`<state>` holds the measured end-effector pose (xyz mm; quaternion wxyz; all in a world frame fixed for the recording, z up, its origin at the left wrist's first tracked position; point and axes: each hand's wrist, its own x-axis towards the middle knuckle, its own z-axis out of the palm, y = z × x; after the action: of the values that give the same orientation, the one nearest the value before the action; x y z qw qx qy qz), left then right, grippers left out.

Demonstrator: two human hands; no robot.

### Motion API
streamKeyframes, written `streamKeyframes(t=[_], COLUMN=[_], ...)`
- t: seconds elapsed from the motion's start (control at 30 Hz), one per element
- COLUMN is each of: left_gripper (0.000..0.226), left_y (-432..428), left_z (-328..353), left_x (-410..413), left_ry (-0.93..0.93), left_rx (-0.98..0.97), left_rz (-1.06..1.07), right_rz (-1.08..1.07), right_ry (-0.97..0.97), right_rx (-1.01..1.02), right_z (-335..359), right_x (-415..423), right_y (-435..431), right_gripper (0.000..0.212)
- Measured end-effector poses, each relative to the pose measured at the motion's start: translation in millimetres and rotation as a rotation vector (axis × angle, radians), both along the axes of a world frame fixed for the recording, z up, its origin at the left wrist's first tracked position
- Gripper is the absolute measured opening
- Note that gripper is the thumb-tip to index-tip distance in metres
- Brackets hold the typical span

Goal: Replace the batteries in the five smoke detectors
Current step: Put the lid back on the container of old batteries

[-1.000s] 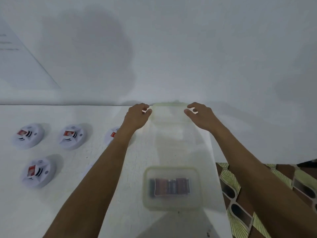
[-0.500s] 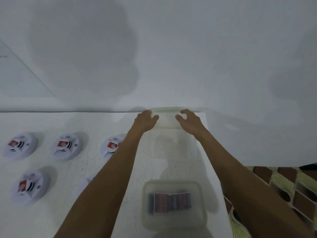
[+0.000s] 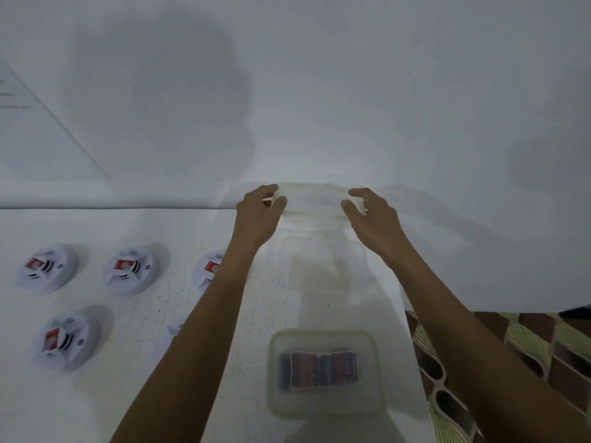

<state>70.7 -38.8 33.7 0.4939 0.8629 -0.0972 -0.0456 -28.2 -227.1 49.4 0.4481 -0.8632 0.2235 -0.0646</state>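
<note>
With the left hand [image 3: 258, 212] and right hand [image 3: 372, 215] each pinching an end of the far translucent container [image 3: 315, 203] at 12 o'clock, lift evenly, keeping clear of the battery box [image 3: 324, 372] at 6 o'clock and the smoke detectors [image 3: 129, 270] at 9 o'clock.

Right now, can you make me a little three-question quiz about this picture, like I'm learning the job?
1. True or false: the container nearest the camera holds batteries.
2. What do the left hand and right hand reach for?
3. The smoke detectors lie: A) left of the arms, B) right of the arms.

Key: 1 true; 2 the translucent container at the table's far edge; 3 A.
</note>
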Motion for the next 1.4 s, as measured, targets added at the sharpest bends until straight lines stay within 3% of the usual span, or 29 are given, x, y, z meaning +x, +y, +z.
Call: streamKeyframes(t=[0.4,0.63,1.1,1.3,1.4], left_gripper=[0.040,0.041,0.061,0.060,0.071], left_y=[34,37,40,41,45], left_z=[-43,-49,-55,-55,-52], left_x=[-80,-89,-93,-89,-80], left_ry=[-0.027,-0.094,0.000,-0.022,-0.106], left_rx=[0.075,0.163,0.128,0.193,0.333], left_rz=[-0.089,-0.121,-0.150,-0.236,-0.334], right_rz=[0.049,0.043,-0.075,0.090,0.242], right_ry=[-0.082,0.017,-0.035,-0.012,0.093], right_rx=[-0.127,-0.256,-0.051,-0.106,-0.244], right_z=[-47,-71,-64,-63,-57], right_x=[-96,-102,-95,-95,-91], right_y=[24,27,37,18,2], right_gripper=[0.032,0.036,0.033,0.034,0.057])
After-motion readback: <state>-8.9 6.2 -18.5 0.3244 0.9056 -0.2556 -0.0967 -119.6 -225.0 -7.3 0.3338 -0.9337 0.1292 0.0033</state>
